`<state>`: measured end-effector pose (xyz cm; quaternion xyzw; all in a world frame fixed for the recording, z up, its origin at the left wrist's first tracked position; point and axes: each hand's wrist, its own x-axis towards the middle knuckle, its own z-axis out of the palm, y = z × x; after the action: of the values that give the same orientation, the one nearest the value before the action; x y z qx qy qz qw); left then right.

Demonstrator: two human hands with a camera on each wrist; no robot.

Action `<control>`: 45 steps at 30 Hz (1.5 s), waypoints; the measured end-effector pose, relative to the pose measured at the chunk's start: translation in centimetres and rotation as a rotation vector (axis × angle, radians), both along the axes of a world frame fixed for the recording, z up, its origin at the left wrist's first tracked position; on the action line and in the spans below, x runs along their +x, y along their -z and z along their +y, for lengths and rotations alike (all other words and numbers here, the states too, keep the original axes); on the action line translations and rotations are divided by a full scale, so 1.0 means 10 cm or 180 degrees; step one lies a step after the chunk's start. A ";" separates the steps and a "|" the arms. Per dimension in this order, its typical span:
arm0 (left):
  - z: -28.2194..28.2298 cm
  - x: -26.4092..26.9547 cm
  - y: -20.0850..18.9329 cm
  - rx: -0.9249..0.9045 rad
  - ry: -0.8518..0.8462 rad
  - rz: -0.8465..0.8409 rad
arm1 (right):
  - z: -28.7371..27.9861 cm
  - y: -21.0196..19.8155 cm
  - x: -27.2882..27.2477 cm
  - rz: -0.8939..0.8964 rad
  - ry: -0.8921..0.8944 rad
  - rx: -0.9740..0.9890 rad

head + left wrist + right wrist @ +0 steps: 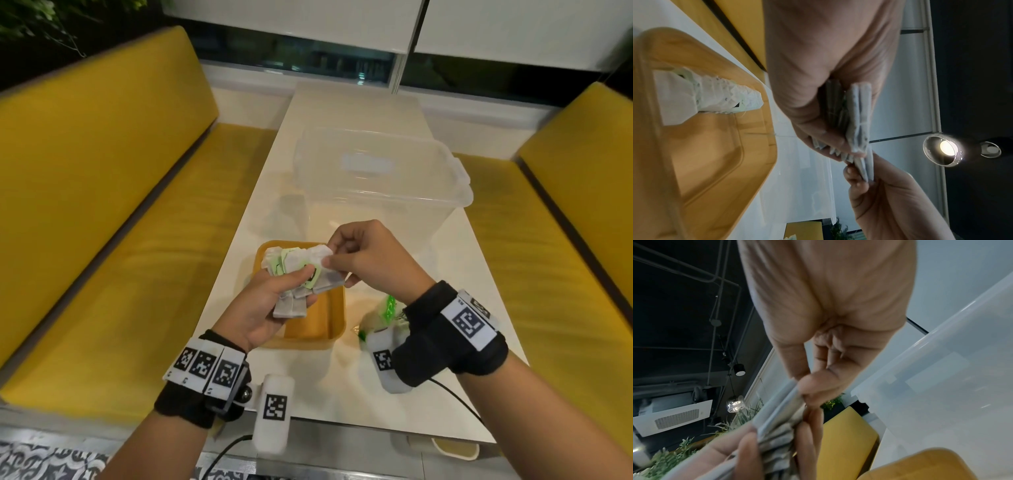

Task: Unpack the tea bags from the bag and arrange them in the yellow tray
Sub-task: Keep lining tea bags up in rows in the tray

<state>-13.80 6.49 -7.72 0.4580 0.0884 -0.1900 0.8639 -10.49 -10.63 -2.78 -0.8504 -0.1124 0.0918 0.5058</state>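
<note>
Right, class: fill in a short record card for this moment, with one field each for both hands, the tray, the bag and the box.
left hand: grips a bunch of white paper tea bags above the tray
right hand: pinches one tea bag of that bunch
yellow plastic tray: on the white table, some tea bags inside
crumpled clear bag with green print: right of tray
clear plastic storage box: behind tray
</note>
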 end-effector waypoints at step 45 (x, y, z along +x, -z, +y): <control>0.03 -0.13 -0.03 0.0446 0.0073 -0.0247 | 0.05 0.08 -0.15 0.0357 0.0171 -0.0067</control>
<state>-15.08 6.75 -7.43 0.5254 0.0627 -0.1754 0.8302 -12.00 -10.17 -3.55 -0.8519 -0.0600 0.1269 0.5045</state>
